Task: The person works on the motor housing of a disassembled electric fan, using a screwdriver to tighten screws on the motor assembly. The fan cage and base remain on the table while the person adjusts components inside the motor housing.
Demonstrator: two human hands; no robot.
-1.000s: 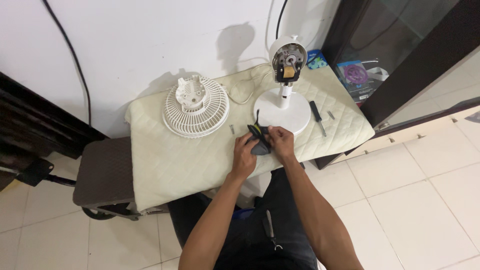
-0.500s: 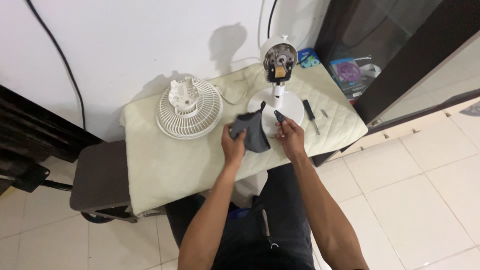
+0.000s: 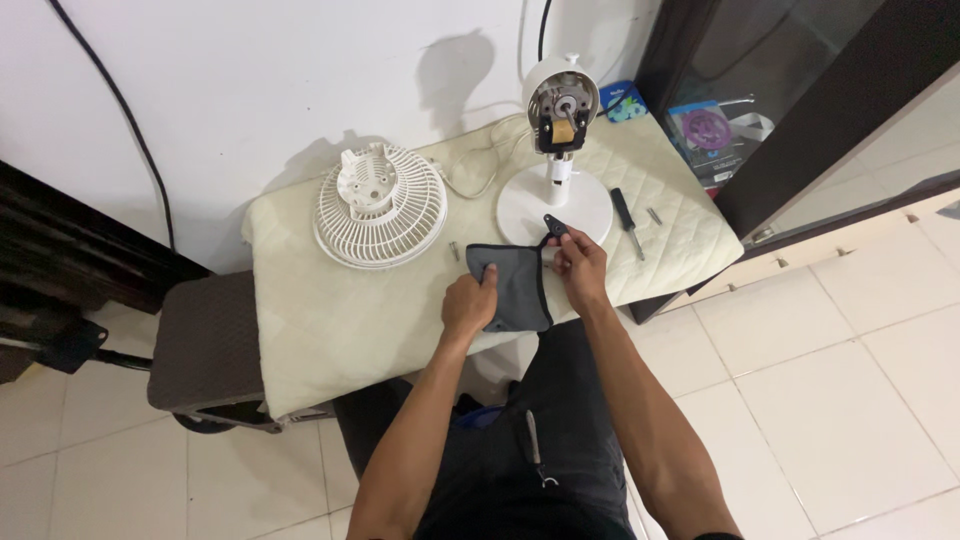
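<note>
A soft grey fabric pouch with dark edging (image 3: 515,288) lay limp on the quilted cream desk (image 3: 330,320), probably light and floppy, best pinched at its rim. The left hand (image 3: 468,303) gripped its left edge; the right hand (image 3: 580,262) pinched its top corner along with a small black flat part (image 3: 555,225). Beyond stood a white fan base with exposed motor (image 3: 556,195), a white round fan grille (image 3: 380,205) and a black-handled screwdriver (image 3: 626,220).
</note>
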